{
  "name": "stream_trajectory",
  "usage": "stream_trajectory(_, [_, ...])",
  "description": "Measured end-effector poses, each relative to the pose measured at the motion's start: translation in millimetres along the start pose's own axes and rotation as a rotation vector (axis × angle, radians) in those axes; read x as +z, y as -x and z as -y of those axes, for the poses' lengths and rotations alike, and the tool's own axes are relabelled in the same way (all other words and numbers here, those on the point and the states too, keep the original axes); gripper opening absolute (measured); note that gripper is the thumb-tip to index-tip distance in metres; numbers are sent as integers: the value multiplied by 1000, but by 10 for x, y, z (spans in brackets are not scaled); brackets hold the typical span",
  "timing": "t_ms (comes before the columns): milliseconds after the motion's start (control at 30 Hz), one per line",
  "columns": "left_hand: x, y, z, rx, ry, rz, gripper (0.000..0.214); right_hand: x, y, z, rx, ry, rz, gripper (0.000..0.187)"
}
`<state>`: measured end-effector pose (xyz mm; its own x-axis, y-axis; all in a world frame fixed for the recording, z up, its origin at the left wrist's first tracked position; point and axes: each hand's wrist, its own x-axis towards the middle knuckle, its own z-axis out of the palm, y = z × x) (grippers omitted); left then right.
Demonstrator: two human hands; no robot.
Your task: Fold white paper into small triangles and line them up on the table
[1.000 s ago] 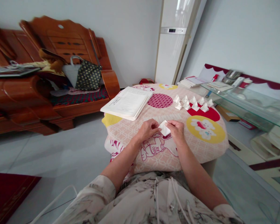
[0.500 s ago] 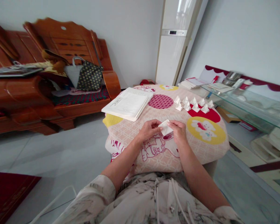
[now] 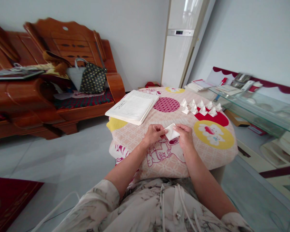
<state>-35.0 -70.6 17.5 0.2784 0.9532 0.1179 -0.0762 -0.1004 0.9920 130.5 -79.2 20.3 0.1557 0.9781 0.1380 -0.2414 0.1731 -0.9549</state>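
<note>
Between my two hands is a small piece of folded white paper (image 3: 172, 132), held just above the patterned tablecloth (image 3: 140, 141). My left hand (image 3: 155, 133) pinches its left corner between thumb and fingers. On the other side, my right hand (image 3: 185, 133) grips the upper right edge, thumb on top. Several small folded paper shapes with pointed tips (image 3: 203, 111) stand in two rows at the table's back right. A stack of printed paper sheets (image 3: 131, 108) lies at the back left of the table.
To the right is a glass shelf (image 3: 261, 111) with papers, a red-capped item and metal ware. A wooden sofa (image 3: 70, 42) with a dark patterned bag (image 3: 93, 79) stands at the left. Behind the table rises a tall white air conditioner (image 3: 176, 58). A red mat (image 3: 12, 199) lies on the floor.
The hands stay in nearly the same place, both holding the folded paper. My left fingers have shifted slightly, and more of the paper's face shows.
</note>
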Motion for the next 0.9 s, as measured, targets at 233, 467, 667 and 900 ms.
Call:
stream_trajectory(233, [-17, 7, 41, 6, -24, 48, 46, -9, -14, -36, 12, 29, 41, 15])
stream_trajectory(467, [-24, 5, 53, 122, -190, 1, 40, 12, 8, -15, 76, 82, 121, 19])
stream_trajectory(667, [-50, 12, 34, 34, -170, 54, 39, 30, 30, 19, 141, 102, 183, 24])
stream_trajectory(900, [-39, -10, 67, -82, -13, 150, 47, 6, -10, -33, 115, -9, 29, 21])
